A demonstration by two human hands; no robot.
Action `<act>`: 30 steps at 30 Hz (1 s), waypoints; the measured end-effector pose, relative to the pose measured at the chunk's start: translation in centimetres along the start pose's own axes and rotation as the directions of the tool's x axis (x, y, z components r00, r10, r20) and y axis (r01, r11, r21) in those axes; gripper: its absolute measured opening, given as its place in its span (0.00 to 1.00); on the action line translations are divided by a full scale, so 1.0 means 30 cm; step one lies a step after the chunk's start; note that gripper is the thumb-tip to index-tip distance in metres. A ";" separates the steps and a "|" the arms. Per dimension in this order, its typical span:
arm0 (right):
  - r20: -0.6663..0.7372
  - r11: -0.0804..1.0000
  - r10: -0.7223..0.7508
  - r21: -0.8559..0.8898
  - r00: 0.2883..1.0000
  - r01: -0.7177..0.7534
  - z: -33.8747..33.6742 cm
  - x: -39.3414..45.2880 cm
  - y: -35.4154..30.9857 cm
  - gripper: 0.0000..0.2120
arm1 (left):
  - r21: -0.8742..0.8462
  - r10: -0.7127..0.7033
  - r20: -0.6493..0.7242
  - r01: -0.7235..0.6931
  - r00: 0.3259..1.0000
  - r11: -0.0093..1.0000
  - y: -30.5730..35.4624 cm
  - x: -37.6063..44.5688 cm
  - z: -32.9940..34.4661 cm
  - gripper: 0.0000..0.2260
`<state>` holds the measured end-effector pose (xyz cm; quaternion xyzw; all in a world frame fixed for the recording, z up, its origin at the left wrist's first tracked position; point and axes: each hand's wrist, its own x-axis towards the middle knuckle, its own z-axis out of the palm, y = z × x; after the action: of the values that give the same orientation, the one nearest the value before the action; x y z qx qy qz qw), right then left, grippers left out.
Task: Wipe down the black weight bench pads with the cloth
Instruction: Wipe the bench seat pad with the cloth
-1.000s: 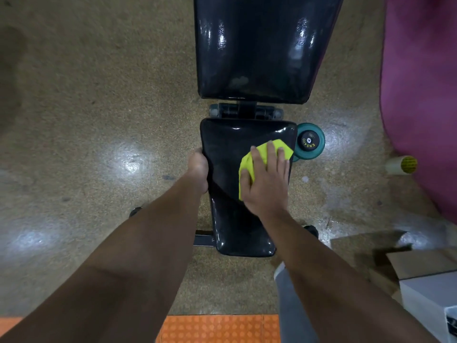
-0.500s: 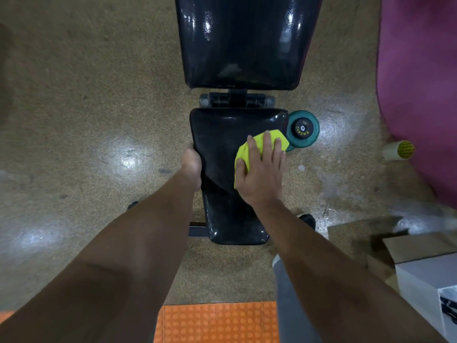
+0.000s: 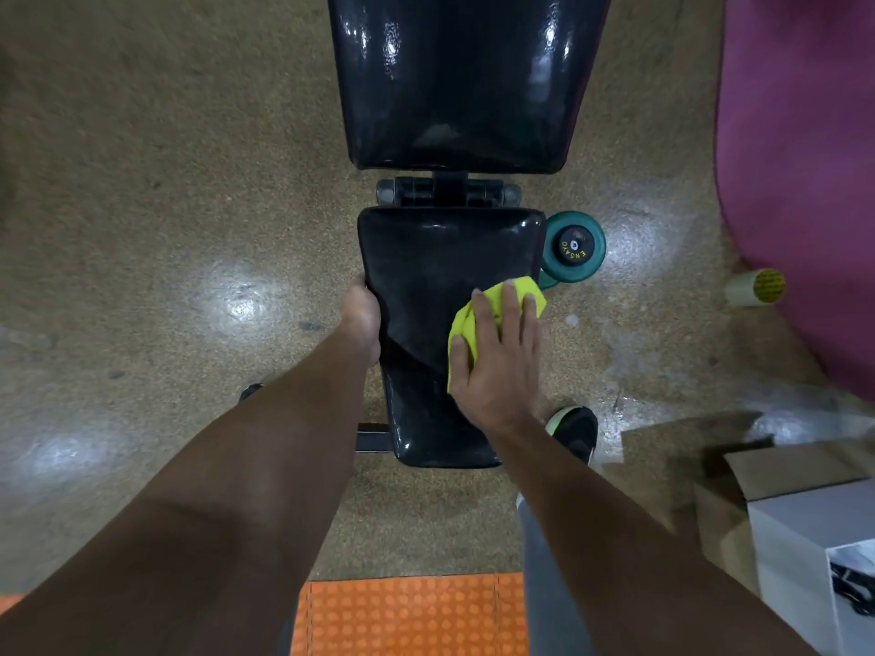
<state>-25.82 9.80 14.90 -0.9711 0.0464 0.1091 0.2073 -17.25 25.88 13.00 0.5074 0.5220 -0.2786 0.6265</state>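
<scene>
Speckled gym floor [image 3: 165, 158] spreads under the black back pad [image 3: 459, 78] and nearer seat pad [image 3: 440, 277]; left hand [image 3: 362, 324] grips the seat's left edge, right hand [image 3: 502, 362] presses flat-fingered on the yellow cloth [image 3: 478, 314] at its right side, beside a green dumbbell [image 3: 573, 246]

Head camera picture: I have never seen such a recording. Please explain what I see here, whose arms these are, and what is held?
The camera sits on a person's head and looks down, so both arms are that person's own. Below is a black weight bench: the seat pad near, the back pad beyond. The right hand presses a yellow cloth flat on the seat pad's right side, fingers straight. The left hand grips the pad's left edge. A green dumbbell stands on the floor beside it.
</scene>
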 end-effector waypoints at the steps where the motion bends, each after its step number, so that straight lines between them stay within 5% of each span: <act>1: 0.005 0.999 -0.046 -0.005 0.999 0.046 0.001 -0.027 0.005 0.29 | 0.003 -0.004 -0.002 0.004 1.000 1.000 0.001 -0.001 -0.001 0.26; 6: 0.036 0.975 -0.217 0.066 0.976 0.214 -0.007 -0.047 0.117 0.28 | -0.006 -0.028 -0.022 0.028 0.999 1.000 0.005 0.001 -0.012 0.25; 12: -0.027 0.993 -0.094 0.073 0.995 0.096 0.001 -0.033 0.076 0.29 | -0.037 -0.016 0.010 0.016 1.000 0.999 0.000 0.006 0.005 0.23; 18: 0.034 0.951 -0.302 0.070 0.953 0.300 -0.002 -0.210 0.135 0.28 | -0.035 -0.009 0.025 0.010 1.000 0.999 0.000 0.007 0.004 0.22; 25: -0.023 0.991 -0.077 0.111 0.997 0.079 0.009 -0.120 0.078 0.28 | -0.046 0.001 0.024 0.001 1.000 0.999 -0.007 0.016 0.000 0.23; 30: 0.039 0.946 -0.324 0.004 0.945 0.324 0.026 -0.254 0.037 0.27 | -0.049 0.005 0.036 -0.003 0.999 0.999 0.002 0.009 0.001 0.22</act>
<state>-33.51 9.46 15.53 -0.9634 -0.1180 0.0924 0.2220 -17.11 25.91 12.75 0.4878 0.5161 -0.2737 0.6487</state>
